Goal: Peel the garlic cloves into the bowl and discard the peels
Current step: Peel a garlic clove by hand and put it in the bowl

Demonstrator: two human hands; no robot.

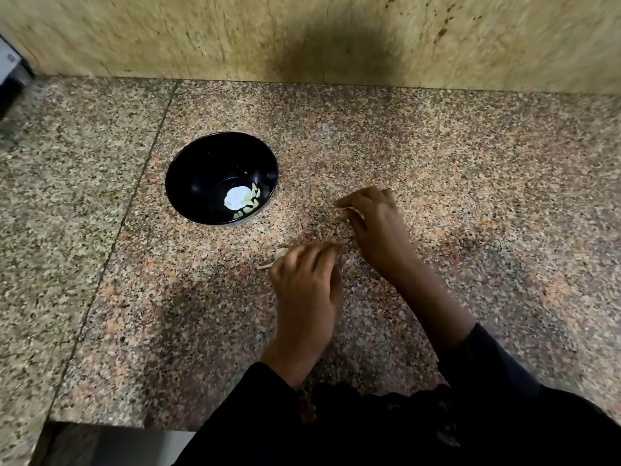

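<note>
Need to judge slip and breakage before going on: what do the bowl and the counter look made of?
Bowl: glossy black, likely plastic or melamine, possibly glazed ceramic; a bright glare spot shows on its smooth inside, beside pale peeled cloves. Counter: polished speckled stone, granite by its pink, grey and black grain, laid in slabs with a visible seam.

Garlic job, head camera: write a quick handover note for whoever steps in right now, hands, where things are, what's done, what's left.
Left hand: low over the counter, fingers curled, pale peel at its fingertips; motion blur hides whether it grips it.
Right hand: beyond it, fingers bent down to the counter; any hold is unclear.
Bowl: black, to the left of both hands, with a few peeled cloves at the bottom.
Done: some cloves peeled into the bowl.
Left: clear the peel off the counter and discard it; no unpeeled cloves can be made out.
</note>
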